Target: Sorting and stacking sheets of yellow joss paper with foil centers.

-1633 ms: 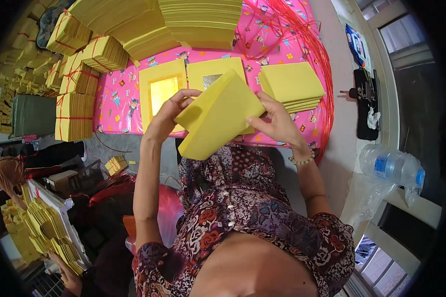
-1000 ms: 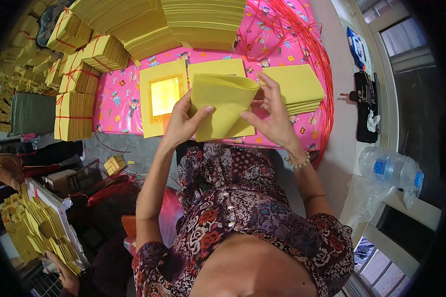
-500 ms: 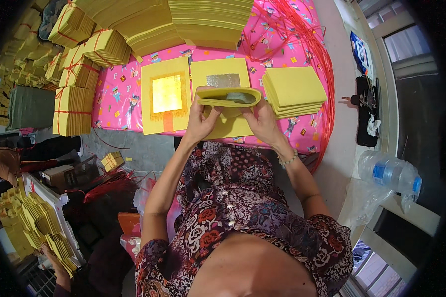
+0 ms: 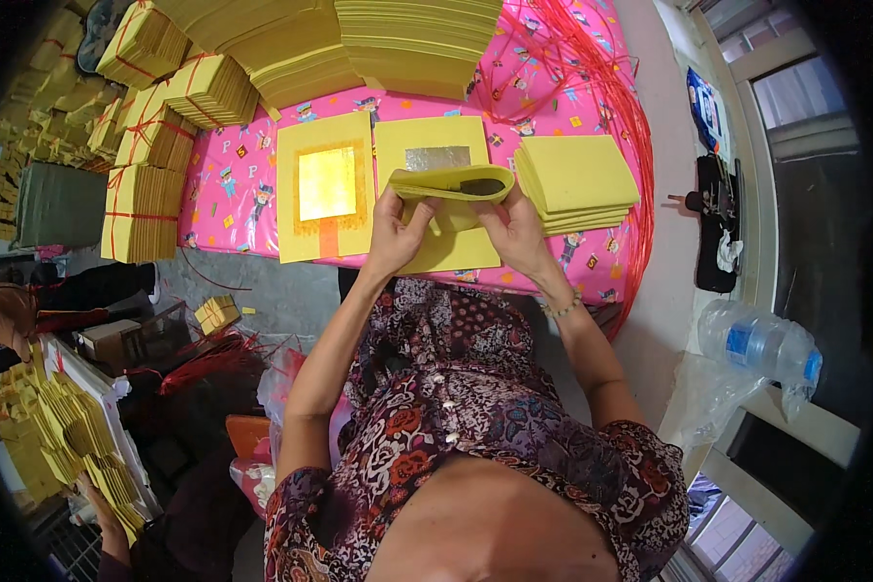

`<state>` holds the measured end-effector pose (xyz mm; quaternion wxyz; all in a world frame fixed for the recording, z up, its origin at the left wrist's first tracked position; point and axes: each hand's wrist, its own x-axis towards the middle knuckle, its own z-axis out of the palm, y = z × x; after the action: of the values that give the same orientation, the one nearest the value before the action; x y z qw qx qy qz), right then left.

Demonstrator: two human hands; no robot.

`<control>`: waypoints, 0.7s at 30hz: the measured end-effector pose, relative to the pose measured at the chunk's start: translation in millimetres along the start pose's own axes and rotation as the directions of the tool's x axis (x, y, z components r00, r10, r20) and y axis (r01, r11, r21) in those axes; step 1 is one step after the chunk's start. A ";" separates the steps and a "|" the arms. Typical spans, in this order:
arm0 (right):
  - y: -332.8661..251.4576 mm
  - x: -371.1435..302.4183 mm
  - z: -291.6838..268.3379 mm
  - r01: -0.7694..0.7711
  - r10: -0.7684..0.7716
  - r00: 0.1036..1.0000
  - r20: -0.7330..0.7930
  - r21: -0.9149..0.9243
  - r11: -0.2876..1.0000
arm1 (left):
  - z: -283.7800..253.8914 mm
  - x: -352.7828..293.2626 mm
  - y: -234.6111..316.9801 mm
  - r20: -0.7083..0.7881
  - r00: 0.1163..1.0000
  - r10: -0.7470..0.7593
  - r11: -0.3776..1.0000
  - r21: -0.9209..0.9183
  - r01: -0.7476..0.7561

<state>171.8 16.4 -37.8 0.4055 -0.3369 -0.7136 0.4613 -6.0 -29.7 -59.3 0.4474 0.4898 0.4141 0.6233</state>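
A folded yellow paper sheet is held up between my two hands, bent into a flattened loop with a dark hollow at its right end. My left hand grips its left part, thumb toward the middle. At the right end, the thumb and fingers of my right hand close on it. Beneath lies a yellow sheet with a silver patch, partly covered by my hands and the folded paper. To its left is a yellow sheet bearing a gold square. Folded yellow papers lie stacked beside my right hand.
Tall yellow paper stacks line the table's far side. Bundles tied with red string stand at the left. Red strands trail down the pink tablecloth's right. Another person's hand touches yellow papers at lower left. A plastic bottle lies right.
The folded paper's loop has been pressed flatter toward the left, and its hollow now shows mainly at the right end. Both my hands keep their hold and have barely moved.
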 end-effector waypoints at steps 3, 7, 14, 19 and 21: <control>-19.9 3.2 -7.5 0.039 -0.040 0.999 -0.003 -0.041 0.998 | 0.7 -1.6 2.9 -0.017 0.999 -0.032 0.999 0.005 0.032; -59.3 19.5 -11.1 0.244 -0.250 0.959 -0.132 -0.057 0.968 | -0.7 -0.8 2.7 0.005 0.999 -0.051 0.998 0.030 0.051; -74.0 33.1 -12.0 0.417 -0.426 0.902 0.066 -0.389 0.822 | -0.2 -6.3 0.9 -0.007 0.999 -0.039 0.999 -0.010 0.039; -70.3 33.9 -7.5 0.345 -0.353 0.935 0.044 -0.348 0.872 | 5.3 -5.4 11.0 -0.013 1.000 -0.027 0.999 0.020 0.027; -71.0 34.2 -6.5 0.330 -0.342 0.939 0.030 -0.355 0.875 | 8.1 -5.1 17.9 -0.022 1.000 -0.012 0.998 0.055 0.014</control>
<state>154.8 23.4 39.1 0.4241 -0.2832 -0.8254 0.2420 -0.1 -38.6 -42.0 0.4332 0.4925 0.4393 0.6139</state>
